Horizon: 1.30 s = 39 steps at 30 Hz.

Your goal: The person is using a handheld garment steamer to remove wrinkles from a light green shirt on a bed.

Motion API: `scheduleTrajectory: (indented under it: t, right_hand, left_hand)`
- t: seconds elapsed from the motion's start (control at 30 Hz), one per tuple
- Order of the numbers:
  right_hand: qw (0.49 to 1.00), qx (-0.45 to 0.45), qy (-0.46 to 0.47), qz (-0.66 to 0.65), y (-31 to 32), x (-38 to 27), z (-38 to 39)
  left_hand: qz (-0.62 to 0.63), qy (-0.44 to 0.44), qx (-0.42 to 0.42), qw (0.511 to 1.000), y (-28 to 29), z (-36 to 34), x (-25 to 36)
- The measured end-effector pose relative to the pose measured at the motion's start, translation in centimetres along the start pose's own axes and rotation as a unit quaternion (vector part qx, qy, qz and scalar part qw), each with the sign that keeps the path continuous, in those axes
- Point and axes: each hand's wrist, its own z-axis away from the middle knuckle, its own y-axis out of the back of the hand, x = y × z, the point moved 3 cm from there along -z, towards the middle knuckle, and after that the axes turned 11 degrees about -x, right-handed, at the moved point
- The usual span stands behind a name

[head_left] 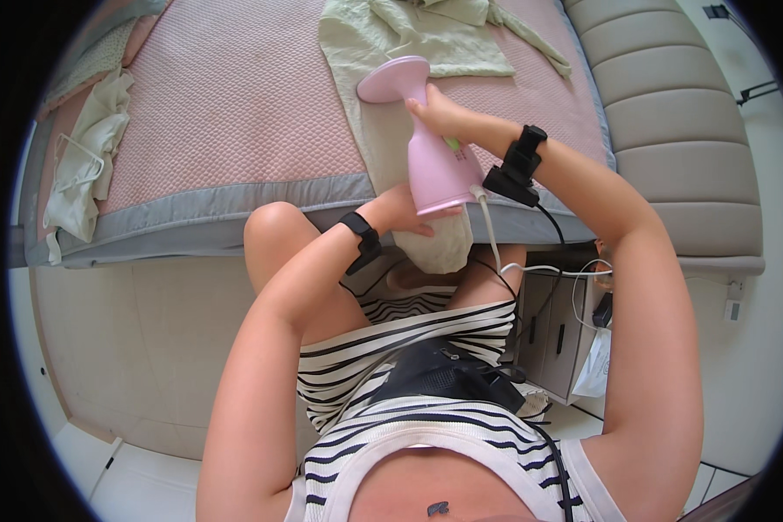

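A pink handheld garment steamer is in my right hand, whose fingers wrap its narrow neck. Its broad round head tilts to the left, and a white cord leaves its wider lower end. Beneath it lies a pale green garment, with one long part running down over the bed's near edge. My left hand grips that hanging part close to its end, just below the steamer's base. Some of the left fingers are hidden behind the steamer and cloth.
The pink quilted bed has a grey border. A white garment on a white hanger lies at its left corner. To the right stand a padded beige headboard and a drawer cabinet. White and black cords cross beside my right arm.
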Motion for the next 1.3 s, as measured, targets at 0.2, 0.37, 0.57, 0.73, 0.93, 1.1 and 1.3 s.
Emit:
scheduleTrajectory:
  t: [0.2, 0.37, 0.57, 0.73, 0.93, 1.1, 1.3]
  right_hand:
    - [1.000, 0.016, -0.009, -0.020, 0.9, -1.2, -1.9]
    - [0.999, -0.006, -0.017, -0.040, 1.7, -2.4, -3.4]
    - [0.999, 0.029, -0.005, -0.037, 2.0, -2.6, -5.1]
    - [0.997, 0.034, -0.029, -0.058, 2.1, -3.9, -5.4]
    - [0.997, 0.070, 0.002, -0.041, 3.0, -4.5, -6.4]
    - [0.991, 0.053, 0.121, -0.034, 4.8, -2.1, -2.9]
    - [0.998, -0.011, 0.066, 0.006, 2.1, 0.1, 5.7]
  left_hand:
    - [-0.104, -0.039, -0.001, 0.994, -0.2, -0.3, 0.1]
    - [-0.127, -0.047, 0.000, 0.991, -0.9, -0.4, -0.4]
    - [-0.164, -0.038, 0.014, 0.986, -1.3, -0.7, -0.3]
    - [-0.192, -0.019, 0.002, 0.981, -1.0, -0.2, 0.1]
    - [-0.210, -0.022, 0.012, 0.977, -0.7, 0.0, 0.2]
    - [-0.133, -0.045, 0.009, 0.990, -0.1, -0.8, 0.3]
    - [-0.128, -0.013, 0.044, 0.991, 0.5, -0.5, -0.7]
